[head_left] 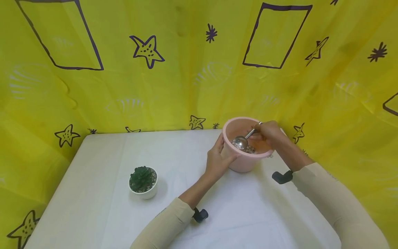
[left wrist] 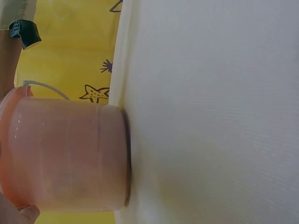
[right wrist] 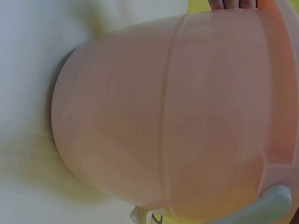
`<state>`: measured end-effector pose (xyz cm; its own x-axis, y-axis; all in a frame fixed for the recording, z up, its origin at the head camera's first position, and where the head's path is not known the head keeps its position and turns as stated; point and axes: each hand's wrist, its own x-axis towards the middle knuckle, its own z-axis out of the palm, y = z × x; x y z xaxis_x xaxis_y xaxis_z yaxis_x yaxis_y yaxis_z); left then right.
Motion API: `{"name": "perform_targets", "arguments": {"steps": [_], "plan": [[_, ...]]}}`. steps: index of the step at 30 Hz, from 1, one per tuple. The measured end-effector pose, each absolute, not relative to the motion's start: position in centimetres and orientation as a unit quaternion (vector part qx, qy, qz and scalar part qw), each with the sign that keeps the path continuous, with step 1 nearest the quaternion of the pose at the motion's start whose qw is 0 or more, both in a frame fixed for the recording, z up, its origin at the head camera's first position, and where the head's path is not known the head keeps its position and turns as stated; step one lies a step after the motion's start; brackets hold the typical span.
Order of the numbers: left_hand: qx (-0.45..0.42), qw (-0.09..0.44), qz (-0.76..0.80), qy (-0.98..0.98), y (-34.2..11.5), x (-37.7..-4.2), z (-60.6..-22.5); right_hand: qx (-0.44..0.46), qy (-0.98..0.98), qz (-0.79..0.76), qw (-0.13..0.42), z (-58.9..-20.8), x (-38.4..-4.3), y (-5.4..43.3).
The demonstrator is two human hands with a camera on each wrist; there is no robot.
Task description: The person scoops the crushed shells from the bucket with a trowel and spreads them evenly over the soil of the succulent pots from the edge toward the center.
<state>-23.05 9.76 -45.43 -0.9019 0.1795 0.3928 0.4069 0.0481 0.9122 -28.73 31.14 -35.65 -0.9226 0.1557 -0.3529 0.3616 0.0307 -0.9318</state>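
A pink bucket [head_left: 244, 164] stands on the white table at the back right. My left hand [head_left: 216, 159] holds its left side just under the rim, thumb towards me; several fingertips [right wrist: 232, 3] show against the wall in the right wrist view. My right hand [head_left: 268, 133] reaches over the far right of the rim and grips the handle of a shiny metal scoop [head_left: 240, 142]. The scoop's round bowl is down inside the bucket, at small pebbles [head_left: 250, 149] lying on the left of its floor. Neither wrist view shows the scoop.
A white pot [head_left: 146, 194] with a green succulent [head_left: 141, 178] and small stones stands left of my left forearm. A pale bucket handle [right wrist: 266, 207] hangs at the rim. Behind the white table [head_left: 105, 214] hangs a yellow curtain [head_left: 174, 86] with starfish drawings.
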Motion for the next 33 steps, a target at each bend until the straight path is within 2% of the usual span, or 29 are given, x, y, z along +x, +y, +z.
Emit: {"name": "perform_targets", "arguments": {"steps": [18,33], "plan": [[-0.198,0.076,-0.662,-0.719,9.8,-22.9,-45.3,0.179,0.668,-0.717,0.086,-34.6,-28.8,31.9],[-0.196,0.070,-0.658,-0.724,9.7,-23.0,-45.3,0.215,0.669,-0.705,0.095,-34.2,-29.0,32.5]]}}
